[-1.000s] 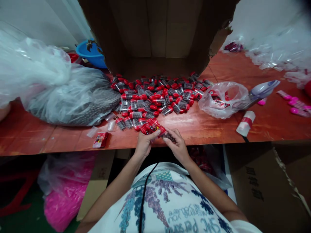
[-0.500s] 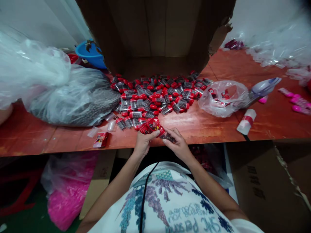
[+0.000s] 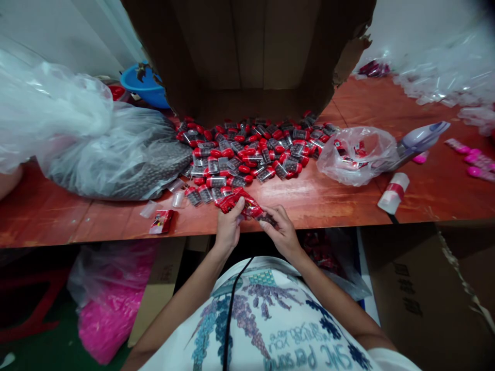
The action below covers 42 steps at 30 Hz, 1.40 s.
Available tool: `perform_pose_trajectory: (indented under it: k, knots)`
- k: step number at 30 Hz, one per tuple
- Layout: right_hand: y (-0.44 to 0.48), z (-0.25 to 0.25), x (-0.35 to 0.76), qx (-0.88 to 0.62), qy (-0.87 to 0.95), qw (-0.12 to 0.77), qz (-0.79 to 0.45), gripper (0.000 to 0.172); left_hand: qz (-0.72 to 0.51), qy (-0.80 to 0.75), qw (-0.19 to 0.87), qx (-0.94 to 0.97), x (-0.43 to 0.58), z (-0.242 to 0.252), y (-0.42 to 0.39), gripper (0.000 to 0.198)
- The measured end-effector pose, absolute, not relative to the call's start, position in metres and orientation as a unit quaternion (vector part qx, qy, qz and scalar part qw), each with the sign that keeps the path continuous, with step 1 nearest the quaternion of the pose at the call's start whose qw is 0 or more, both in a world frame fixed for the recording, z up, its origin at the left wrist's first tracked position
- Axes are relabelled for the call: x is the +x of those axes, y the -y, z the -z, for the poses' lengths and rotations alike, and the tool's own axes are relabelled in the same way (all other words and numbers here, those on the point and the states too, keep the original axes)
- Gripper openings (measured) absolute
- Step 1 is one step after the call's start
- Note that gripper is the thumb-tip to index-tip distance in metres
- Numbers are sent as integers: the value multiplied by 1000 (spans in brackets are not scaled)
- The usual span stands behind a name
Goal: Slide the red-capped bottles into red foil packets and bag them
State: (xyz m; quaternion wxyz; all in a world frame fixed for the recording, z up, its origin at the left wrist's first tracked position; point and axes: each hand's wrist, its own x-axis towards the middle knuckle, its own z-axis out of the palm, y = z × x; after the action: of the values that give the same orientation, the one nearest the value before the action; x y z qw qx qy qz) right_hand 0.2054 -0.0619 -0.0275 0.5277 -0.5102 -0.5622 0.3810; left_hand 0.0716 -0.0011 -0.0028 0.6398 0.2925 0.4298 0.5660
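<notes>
My left hand [image 3: 228, 229] is closed on a red printed plastic wrapper [image 3: 232, 199] at the table's front edge, thumb on top. My right hand [image 3: 285, 233] grips a small clear bottle of dark beads [image 3: 269, 218], its fingers wrapped round it. The wrapper reaches across to the bottle's red end; whether it covers that end I cannot make out. Just beyond my hands lies a heap of red-capped clear bottles [image 3: 247, 154] with dark contents. A small stack of red printed wrappers [image 3: 161, 221] lies to the left.
An open cardboard box [image 3: 247, 62] stands behind the heap. A clear bag of dark beads [image 3: 127, 159] lies left, near a blue basin [image 3: 145, 87]. On the right are a plastic bag with red wrappers [image 3: 356, 154], a scoop [image 3: 421, 139] and a white roll [image 3: 393, 193].
The red wrapper has turned and crumpled, so its printed face shows less. My left hand has tilted, with its thumb higher. My right hand has barely moved.
</notes>
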Motion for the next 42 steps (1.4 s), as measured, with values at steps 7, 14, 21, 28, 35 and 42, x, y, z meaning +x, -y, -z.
perform_pose_trajectory:
  k: [7, 14, 21, 28, 35, 42]
  knots:
    - [61, 23, 207, -512, 512, 541, -428, 39, -517, -449, 662, 305, 69, 7, 5, 27]
    - [59, 17, 210, -504, 536, 531, -421, 31, -522, -442, 671, 288, 69, 4, 3, 30]
    - [58, 17, 213, -496, 533, 536, -427, 29, -483, -458, 664, 341, 65, 6, 7, 25]
    - [62, 25, 205, -516, 513, 540, -423, 40, -480, -466, 662, 338, 66, 8, 14, 27]
    - [61, 25, 205, -507, 540, 531, -411, 36, -479, -455, 666, 346, 66, 6, 16, 27]
    - [60, 24, 205, -524, 516, 515, -440, 27, -471, -444, 640, 415, 62, -3, 12, 19]
